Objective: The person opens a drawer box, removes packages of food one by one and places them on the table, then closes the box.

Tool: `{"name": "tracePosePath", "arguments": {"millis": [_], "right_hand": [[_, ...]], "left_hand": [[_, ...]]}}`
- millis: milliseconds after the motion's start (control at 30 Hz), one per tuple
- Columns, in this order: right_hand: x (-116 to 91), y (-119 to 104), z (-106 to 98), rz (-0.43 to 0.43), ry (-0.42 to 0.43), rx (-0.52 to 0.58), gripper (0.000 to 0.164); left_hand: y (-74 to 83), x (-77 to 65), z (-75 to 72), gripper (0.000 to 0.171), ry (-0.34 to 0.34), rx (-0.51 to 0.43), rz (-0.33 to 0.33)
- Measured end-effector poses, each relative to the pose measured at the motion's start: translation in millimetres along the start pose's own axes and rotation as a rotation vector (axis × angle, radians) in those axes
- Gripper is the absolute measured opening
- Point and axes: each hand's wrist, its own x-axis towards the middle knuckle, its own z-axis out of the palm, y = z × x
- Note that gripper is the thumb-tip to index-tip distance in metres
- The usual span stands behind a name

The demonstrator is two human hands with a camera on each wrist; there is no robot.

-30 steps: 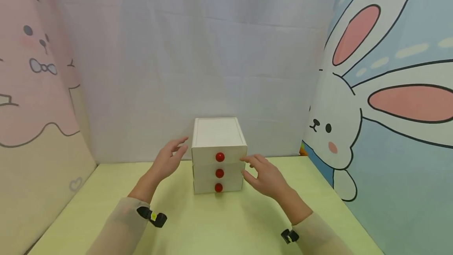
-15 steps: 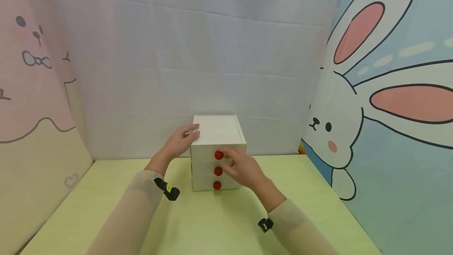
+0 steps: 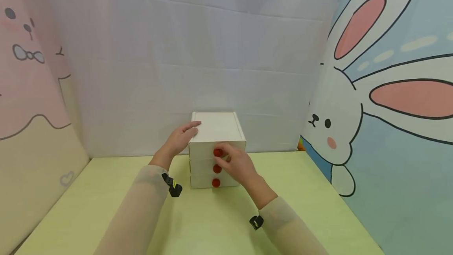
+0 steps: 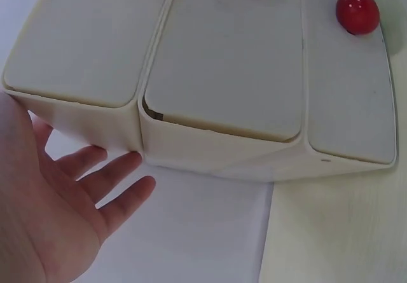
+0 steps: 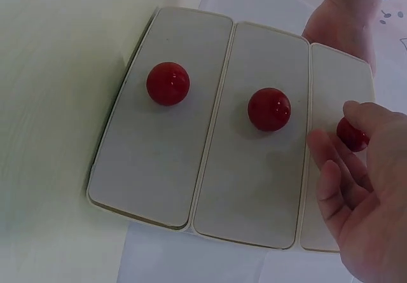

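Observation:
A small white drawer cabinet [image 3: 218,126] has three stacked drawers, each with a round red knob. My left hand [image 3: 178,141] rests against the cabinet's upper left edge. In the left wrist view its fingers [image 4: 114,175] lie extended along the cabinet's side. My right hand [image 3: 238,164] is at the top drawer, thumb and fingers pinching the top knob [image 3: 218,152]. The right wrist view shows that knob partly covered by the hand. Below it are the middle knob [image 3: 217,168] and the bottom knob [image 3: 216,183], both untouched. All three drawers look closed.
The cabinet stands on a pale yellow-green table [image 3: 205,223], near a white cloth backdrop [image 3: 177,50]. A rabbit-printed panel [image 3: 332,129] borders the right side, and a pink and cream printed panel [image 3: 32,97] the left.
My left hand has moved right and onto the cabinet's upper left edge. My right hand has moved left from beside the cabinet to the top knob and pinches it.

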Motion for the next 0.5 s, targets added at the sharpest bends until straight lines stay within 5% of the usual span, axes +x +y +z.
{"name": "tracePosePath", "arguments": {"millis": [500], "right_hand": [[0.4,0.4,5.0,0.000,0.040,0.091,0.027]], "left_hand": [[0.1,-0.9,0.9,0.053,0.020,-0.012,0.006]]}}
